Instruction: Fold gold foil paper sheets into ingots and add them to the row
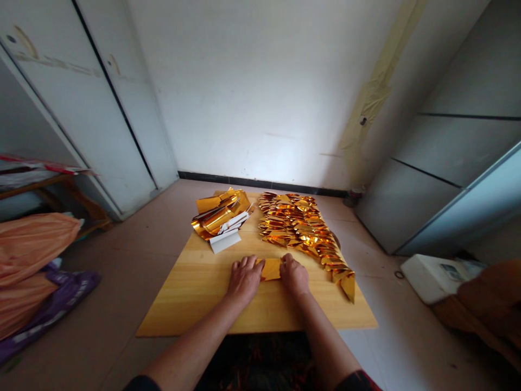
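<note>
A small rectangle of gold foil paper (271,269) lies on the wooden board between my two hands. At its left end, my left hand (245,278) grips the edge with the thumb on the paper and the fingers bent. My right hand (294,275) has its fingers closed on the right end. Beyond my right hand, rows of folded gold foil pieces (291,220) overlap and trail toward the board's right corner. Behind my left hand sits a loose pile of gold foil sheets (220,214), with a white-backed sheet (225,241) in front.
The wooden board (183,304) is low, with floor around it. A white wall (252,98) stands behind it and pale cabinets (106,98) at left. Orange and purple bags (36,260) lie at left. A grey refrigerator (443,157) and a white box (427,277) are at right.
</note>
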Demonstrator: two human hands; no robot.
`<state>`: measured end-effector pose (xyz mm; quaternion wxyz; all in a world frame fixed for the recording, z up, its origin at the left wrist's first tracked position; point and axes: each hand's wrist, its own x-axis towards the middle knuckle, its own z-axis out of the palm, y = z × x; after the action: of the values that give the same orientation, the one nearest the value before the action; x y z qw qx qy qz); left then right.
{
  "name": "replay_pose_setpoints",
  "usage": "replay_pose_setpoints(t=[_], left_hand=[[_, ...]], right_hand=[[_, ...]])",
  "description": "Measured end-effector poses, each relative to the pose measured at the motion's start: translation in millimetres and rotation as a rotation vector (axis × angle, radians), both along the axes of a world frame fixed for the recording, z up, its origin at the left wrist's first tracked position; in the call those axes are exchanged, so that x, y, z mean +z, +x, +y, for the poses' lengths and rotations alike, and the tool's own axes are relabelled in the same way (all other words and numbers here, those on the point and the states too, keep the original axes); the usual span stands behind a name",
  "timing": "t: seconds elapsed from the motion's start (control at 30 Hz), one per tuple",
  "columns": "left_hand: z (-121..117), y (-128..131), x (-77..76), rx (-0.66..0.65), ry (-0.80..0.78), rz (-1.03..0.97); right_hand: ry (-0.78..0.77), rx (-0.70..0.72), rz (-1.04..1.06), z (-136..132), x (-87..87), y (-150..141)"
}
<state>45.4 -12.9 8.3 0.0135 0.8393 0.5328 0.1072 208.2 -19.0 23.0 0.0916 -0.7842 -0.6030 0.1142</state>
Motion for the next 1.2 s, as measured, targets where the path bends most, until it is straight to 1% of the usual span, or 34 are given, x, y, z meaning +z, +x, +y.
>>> replay_pose_setpoints(t=[0.1,0.23,0.3,0.43,0.57,0.67,0.77,0.9,1.03,1.2], left_hand=[[1.2,0.5,-1.6,-0.013,0.023,0.011],[4.3,2.1,0.5,-0.124,0.046,0.009],[5.5,2.9,1.8,-0.15,0.044,0.005],[4.9,2.6,1.5,-0.146,0.036,-0.001],[1.5,0.8,-0.8,-0.144,0.04,-0.031],[-0.3,0.3,-1.9,-0.136,0.045,-0.05],[-1.0,-0.3,-2.0,-0.13,0.045,-0.061],[-1.3,-1.8,-1.8,-0.13,0.041,-0.064],[-1.4,-3.4,-1.0,-0.131,0.035,-0.073],[-0.9,-5.1,1.5,-0.144,0.004,-0.064]], right_hand=[[0.029,0.011,-0.001,-0.2,0.0,0.2],[0.086,0.014,-0.03,-2.9,-4.7,0.9],[0.126,-0.001,-0.062,-4.8,-7.9,2.1],[0.152,-0.012,-0.081,-7.5,-11.6,6.4],[0.16,-0.039,0.004,-11.1,-9.2,7.7],[0.181,-0.019,0.037,-17.0,-4.1,1.4],[0.191,0.01,-0.01,-22.8,0.7,-8.6],[0.174,-0.003,-0.046,-25.8,2.6,-15.5],[0.184,0.006,0.008,-25.0,-0.1,-11.2],[0.215,0.022,0.131,-23.6,-5.1,1.3]])
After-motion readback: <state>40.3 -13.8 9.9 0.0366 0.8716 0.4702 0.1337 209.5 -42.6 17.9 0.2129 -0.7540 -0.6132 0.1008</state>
